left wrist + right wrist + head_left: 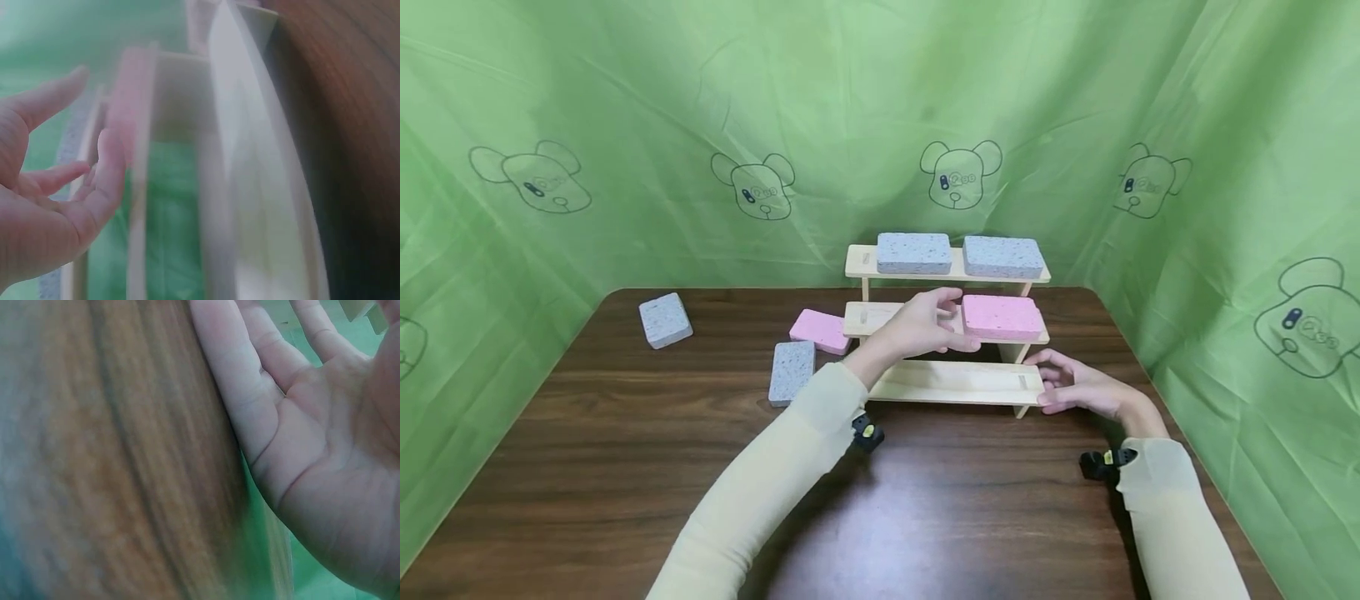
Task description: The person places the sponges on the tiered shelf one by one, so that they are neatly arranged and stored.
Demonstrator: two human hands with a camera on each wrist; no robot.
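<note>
Green cloth (pixel 842 108) hangs behind a brown table (pixel 1000 517). One pink block (pixel 1002 317) sits on the right part of a wooden stand's (pixel 955 382) middle step. Just beside it is the left hand (pixel 921 323), thumb and fingers apart, holding nothing. The right hand (pixel 1082 387) is loosely open by the bottom step's right end; whether it touches, I cannot tell. Two gray blocks (pixel 913 253) sit on top. Left of the stand lie another pink block (pixel 820 330) and more gray blocks (pixel 792 372).

Four grey blocks (pixel 913 252), two pink blocks (pixel 1002 317), one rack (pixel 955 382)
</note>
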